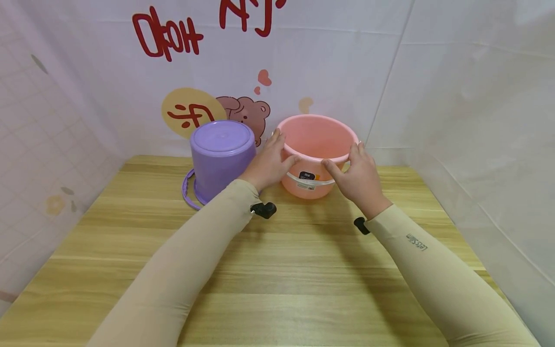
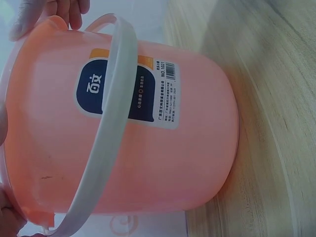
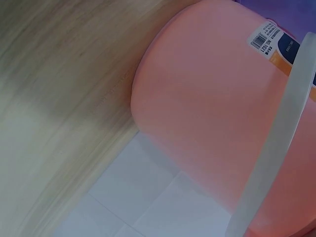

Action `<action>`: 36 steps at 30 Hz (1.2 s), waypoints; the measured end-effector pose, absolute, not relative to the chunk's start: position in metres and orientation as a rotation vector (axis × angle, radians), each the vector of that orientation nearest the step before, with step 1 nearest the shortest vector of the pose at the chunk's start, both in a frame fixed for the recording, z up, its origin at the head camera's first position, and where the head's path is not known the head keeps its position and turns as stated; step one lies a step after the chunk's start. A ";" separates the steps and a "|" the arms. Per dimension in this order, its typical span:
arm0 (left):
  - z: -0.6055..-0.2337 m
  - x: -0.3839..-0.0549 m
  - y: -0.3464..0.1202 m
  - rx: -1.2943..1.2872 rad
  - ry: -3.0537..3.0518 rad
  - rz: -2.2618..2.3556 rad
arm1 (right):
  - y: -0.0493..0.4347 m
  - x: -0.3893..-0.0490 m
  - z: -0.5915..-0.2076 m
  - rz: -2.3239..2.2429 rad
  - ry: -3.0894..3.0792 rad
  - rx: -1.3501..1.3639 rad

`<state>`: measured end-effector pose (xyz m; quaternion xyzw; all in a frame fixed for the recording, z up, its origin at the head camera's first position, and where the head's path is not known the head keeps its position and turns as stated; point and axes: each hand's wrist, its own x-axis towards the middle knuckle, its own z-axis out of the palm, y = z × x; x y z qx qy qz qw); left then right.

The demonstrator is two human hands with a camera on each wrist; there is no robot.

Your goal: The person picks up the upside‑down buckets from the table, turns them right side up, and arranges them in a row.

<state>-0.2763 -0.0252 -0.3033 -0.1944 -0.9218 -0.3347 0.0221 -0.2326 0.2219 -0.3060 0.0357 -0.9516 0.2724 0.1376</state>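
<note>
A pink bucket [image 1: 309, 185] stands upright at the back of the table, its mouth facing up. My left hand [image 1: 270, 161] grips its rim on the left, the thumb along the near edge. On the opposite side my right hand [image 1: 357, 176] holds the rim with thumb and fingers. The bucket's white handle [image 2: 111, 113] hangs down across the front, over a dark label [image 2: 140, 94] with a barcode. Beside it on the left, a purple bucket [image 1: 223, 164] rests upside down, its purple handle [image 1: 186, 190] lying at its base. In the right wrist view my right hand is almost wholly out of frame.
Both buckets are on a wood-grain table [image 1: 277, 289]. A white printed cloth [image 1: 347, 58] hangs close behind them, with more white sheeting on the left and right. Small black devices [image 1: 264, 210] are worn at both wrists over beige sleeves [image 1: 191, 255].
</note>
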 end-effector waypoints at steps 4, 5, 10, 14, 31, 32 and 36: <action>-0.304 -0.276 -0.024 -0.598 -2.855 -1.040 | 0.223 -0.233 -0.307 0.786 -2.746 0.108; -0.304 -0.277 -0.024 -0.599 -2.855 -1.040 | 0.223 -0.233 -0.308 0.785 -2.742 0.111; -0.303 -0.278 -0.024 -0.604 -2.855 -1.039 | 0.222 -0.235 -0.307 0.788 -2.727 0.121; -0.302 -0.278 -0.024 -0.607 -2.853 -1.032 | 0.221 -0.234 -0.305 0.803 -2.734 0.124; -0.307 -0.217 -0.083 -1.125 -2.633 -0.675 | 0.164 -0.197 -0.331 0.352 -2.146 0.937; -0.309 -0.213 -0.090 -1.148 -2.641 -0.630 | 0.160 -0.195 -0.333 0.333 -2.145 0.982; -0.320 -0.199 -0.123 -1.145 -2.732 -0.455 | 0.143 -0.191 -0.340 0.245 -2.194 1.115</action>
